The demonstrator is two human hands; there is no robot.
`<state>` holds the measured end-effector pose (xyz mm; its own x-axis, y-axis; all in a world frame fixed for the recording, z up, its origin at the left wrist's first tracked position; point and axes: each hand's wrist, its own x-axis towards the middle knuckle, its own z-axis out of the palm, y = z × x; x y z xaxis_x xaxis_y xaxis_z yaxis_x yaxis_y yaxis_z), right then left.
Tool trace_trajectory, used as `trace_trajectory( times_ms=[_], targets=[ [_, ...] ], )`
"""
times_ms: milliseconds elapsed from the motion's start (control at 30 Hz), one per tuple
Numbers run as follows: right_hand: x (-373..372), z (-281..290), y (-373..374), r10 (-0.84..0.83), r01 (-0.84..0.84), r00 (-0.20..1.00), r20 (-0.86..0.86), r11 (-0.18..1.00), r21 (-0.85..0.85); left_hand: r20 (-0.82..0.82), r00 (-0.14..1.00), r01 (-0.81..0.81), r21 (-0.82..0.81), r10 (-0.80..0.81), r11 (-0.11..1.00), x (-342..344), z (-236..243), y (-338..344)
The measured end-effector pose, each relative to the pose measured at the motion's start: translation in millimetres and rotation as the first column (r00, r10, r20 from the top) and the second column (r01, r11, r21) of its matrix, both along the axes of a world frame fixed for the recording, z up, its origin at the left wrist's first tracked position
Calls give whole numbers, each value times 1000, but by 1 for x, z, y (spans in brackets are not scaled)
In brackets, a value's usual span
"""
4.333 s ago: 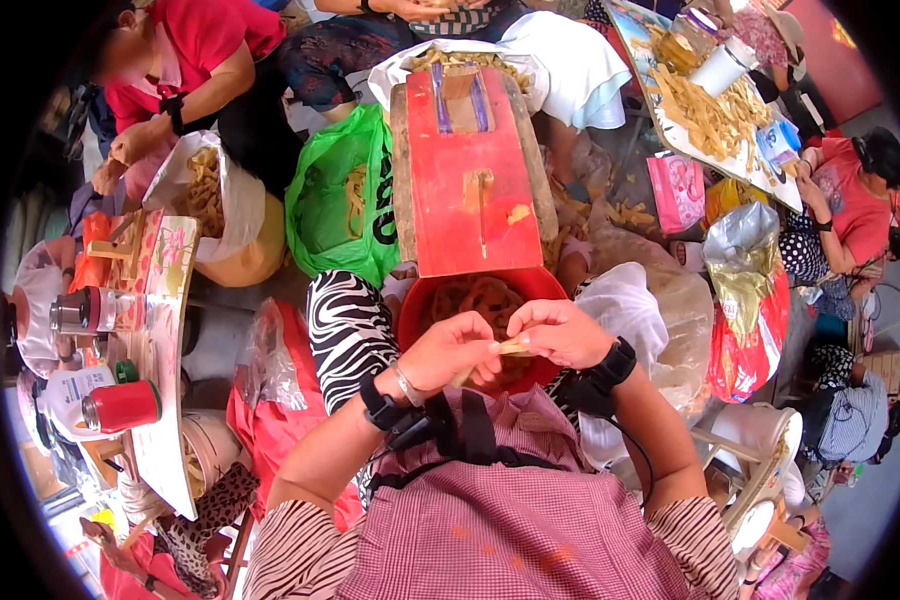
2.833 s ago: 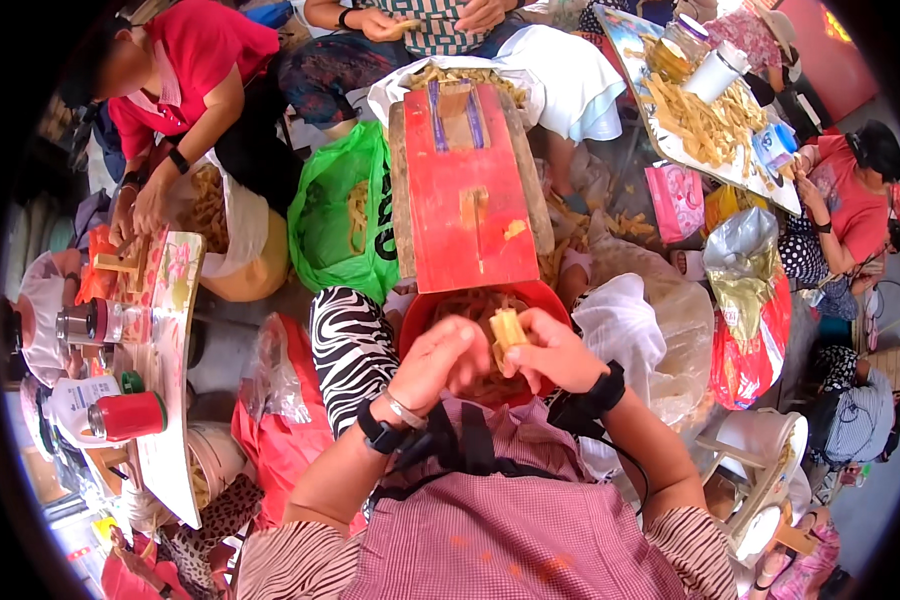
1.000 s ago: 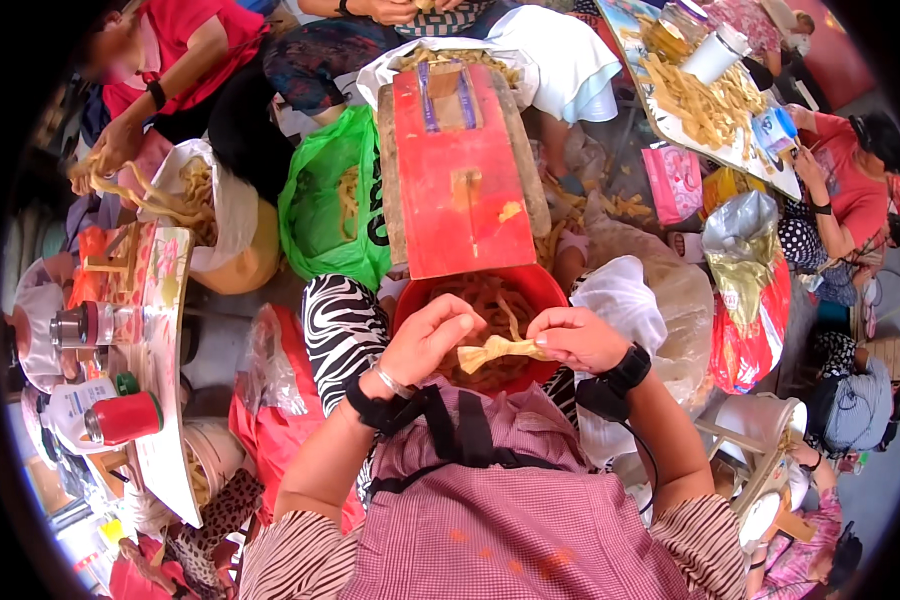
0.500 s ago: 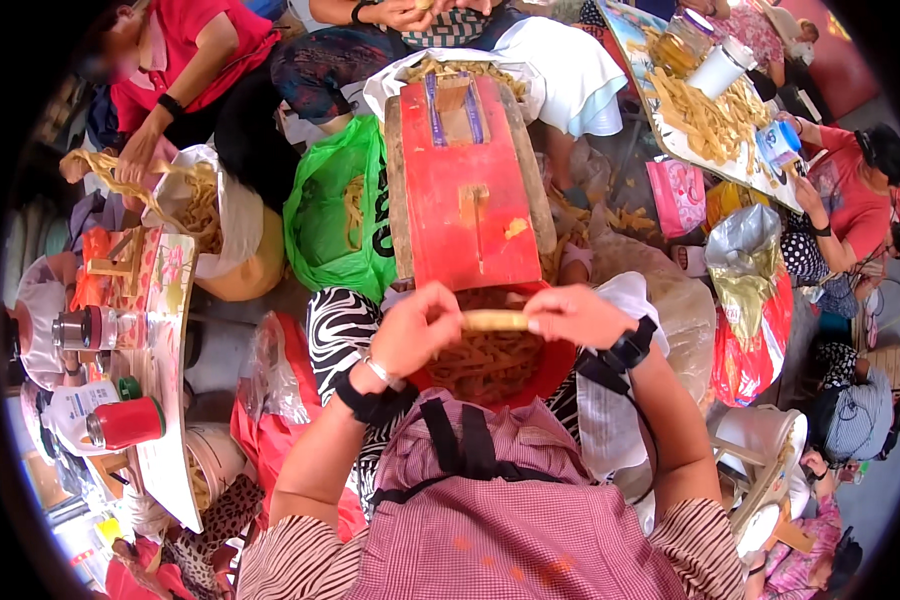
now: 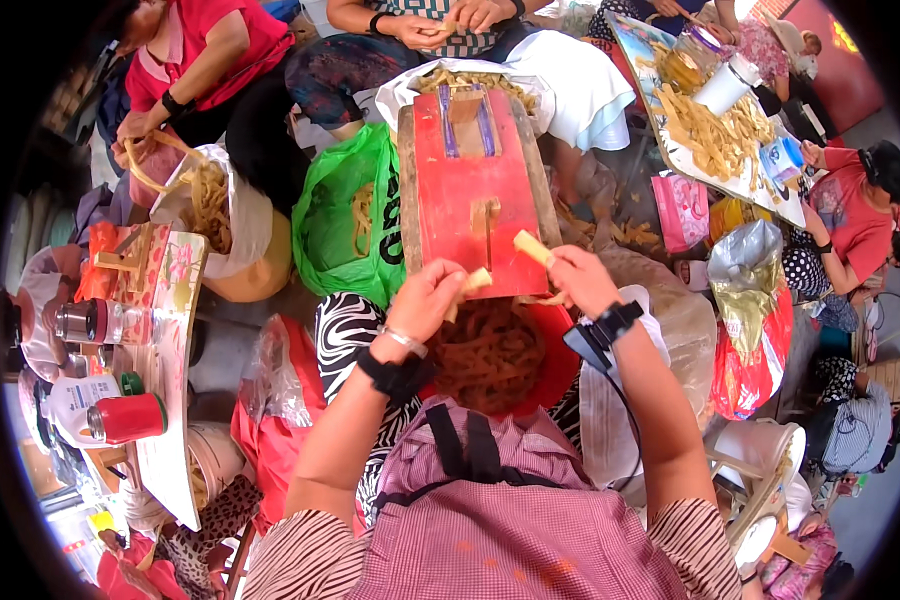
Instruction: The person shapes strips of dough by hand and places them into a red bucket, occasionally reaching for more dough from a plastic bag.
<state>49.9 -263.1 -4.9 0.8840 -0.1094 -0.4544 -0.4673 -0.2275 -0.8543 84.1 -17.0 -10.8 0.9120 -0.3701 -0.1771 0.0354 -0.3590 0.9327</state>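
Our left hand (image 5: 427, 298) pinches a short yellow piece (image 5: 478, 280) by the near edge of the red board (image 5: 445, 220); below, our red tub (image 5: 562, 345) of strips (image 5: 490, 355) sits between our legs (image 5: 348, 325), probably for easy reach; and our right hand (image 5: 582, 280) pinches a second piece (image 5: 532, 246), perhaps to leave its tip free.

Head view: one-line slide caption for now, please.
Left hand and right hand each hold a yellow piece near a red board, with strips in a red tub below.
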Motion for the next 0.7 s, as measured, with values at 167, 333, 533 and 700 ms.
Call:
trace_trajectory(
  times_ms=[167, 333, 533, 700],
  targets=[
    [-48, 34, 36, 225, -139, 971, -77, 799, 585, 705, 665, 80, 260, -246, 962, -42, 43, -10],
    [-70, 47, 32, 486, -375, 870, -77, 756, 537, 590, 778, 67, 267, -218, 961, -49, 27, 11],
    [-80, 43, 41, 354, -381, 923, 152, 790, 479, -415, 734, 470, -262, -538, 843, -85, 29, 8],
    [-88, 35, 50, 471, -468, 881, 31, 880, -79, -471, 828, 40, -491, -304, 870, -73, 39, 8]
  ],
)
